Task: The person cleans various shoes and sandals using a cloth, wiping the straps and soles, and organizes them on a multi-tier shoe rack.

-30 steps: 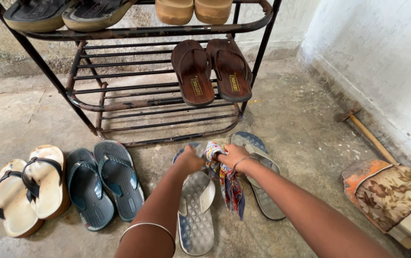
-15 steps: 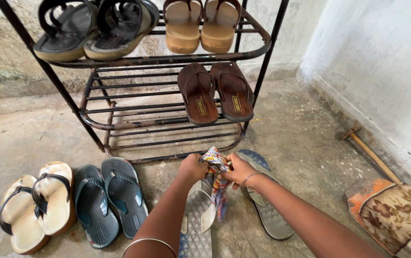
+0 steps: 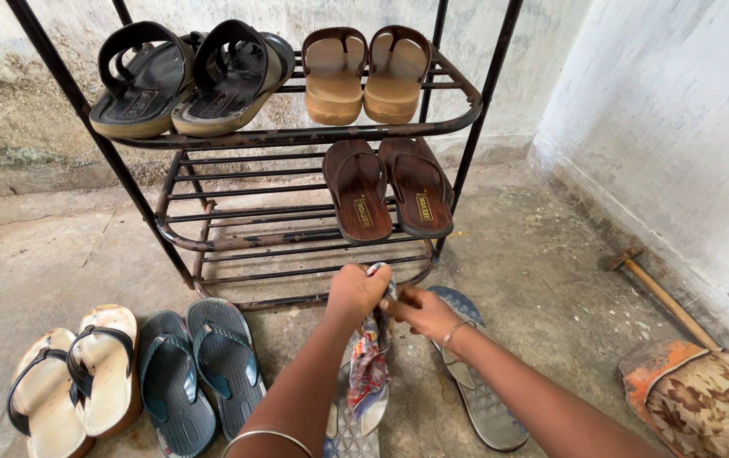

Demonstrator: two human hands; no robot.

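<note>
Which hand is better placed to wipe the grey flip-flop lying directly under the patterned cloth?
Probably the left hand: it grips the top of the patterned cloth, which hangs straight over that grey flip-flop. The right hand only pinches the cloth's edge.

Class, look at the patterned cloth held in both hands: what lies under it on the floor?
Under the multicoloured patterned cloth lies a grey rubber flip-flop turned sole-up; its upper part is covered by the cloth, left hand and arm.

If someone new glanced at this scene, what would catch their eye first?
Probably the two hands at centre, the left hand and right hand gripping a patterned cloth above grey flip-flops on the floor. Behind them stands a rusty metal shoe rack holding three pairs of sandals.
</note>
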